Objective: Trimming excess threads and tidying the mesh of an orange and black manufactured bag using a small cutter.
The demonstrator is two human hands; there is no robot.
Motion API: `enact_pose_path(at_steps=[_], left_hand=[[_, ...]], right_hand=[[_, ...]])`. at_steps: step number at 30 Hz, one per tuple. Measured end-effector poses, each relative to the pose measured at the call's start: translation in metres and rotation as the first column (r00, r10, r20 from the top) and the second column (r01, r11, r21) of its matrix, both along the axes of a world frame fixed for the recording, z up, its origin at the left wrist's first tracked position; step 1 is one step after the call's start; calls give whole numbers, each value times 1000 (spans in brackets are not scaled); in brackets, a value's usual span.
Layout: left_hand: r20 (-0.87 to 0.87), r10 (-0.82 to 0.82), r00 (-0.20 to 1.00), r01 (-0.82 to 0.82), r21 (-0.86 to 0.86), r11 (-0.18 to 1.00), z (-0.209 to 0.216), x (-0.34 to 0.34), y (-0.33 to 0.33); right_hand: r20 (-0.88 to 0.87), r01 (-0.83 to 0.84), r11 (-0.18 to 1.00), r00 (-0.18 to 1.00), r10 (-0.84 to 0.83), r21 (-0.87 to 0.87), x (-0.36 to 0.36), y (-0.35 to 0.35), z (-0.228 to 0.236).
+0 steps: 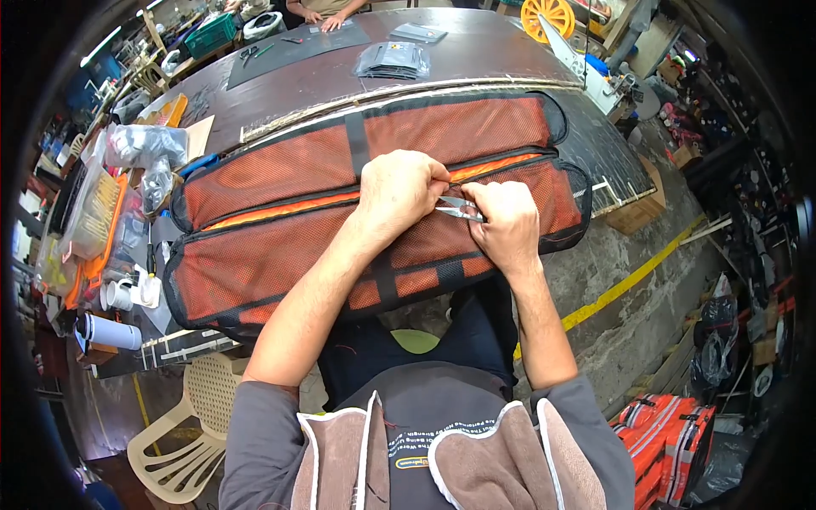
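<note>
A long bag (263, 255) of red-orange mesh with black edging lies across the table edge and my lap, a bright orange strip showing along its middle seam. Over that seam my left hand (398, 185) is closed in a pinch; what its fingertips hold is too small to make out. Just to the right, my right hand (507, 223) is closed around silver thread snips (459, 209), their blades pointing left towards my left hand. Fine dark strands seem to run between the fingertips of both hands.
Flat grey packets (393, 60) are stacked on the dark table (297, 93). Across it are another person's hands (331, 22). Plastic boxes (93, 217) and a white cup (119, 295) crowd the left. A beige chair (191, 425) stands lower left, red bags (663, 442) lower right.
</note>
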State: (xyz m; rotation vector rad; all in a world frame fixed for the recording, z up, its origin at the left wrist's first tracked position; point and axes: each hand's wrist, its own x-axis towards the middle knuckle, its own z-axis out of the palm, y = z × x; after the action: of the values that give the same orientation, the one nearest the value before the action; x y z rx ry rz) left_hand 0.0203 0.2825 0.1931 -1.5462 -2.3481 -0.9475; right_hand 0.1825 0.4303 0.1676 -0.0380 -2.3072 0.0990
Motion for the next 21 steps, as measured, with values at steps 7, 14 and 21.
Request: enact_pose_path(at_steps=[7,14,21], left_hand=[[45,-17,999,19,-41,999,4,-1,7],[81,-60,995,38,251,967,-11,0,-6],[321,-168,932,38,375,926,-9,8,-18]], right_hand=[[-75,-49,995,996,42,-89,0,4,-8],[-258,-145,931,965,57,-336,1,7,-16],[-225,-121,893,974,23,-434,4,5,-5]])
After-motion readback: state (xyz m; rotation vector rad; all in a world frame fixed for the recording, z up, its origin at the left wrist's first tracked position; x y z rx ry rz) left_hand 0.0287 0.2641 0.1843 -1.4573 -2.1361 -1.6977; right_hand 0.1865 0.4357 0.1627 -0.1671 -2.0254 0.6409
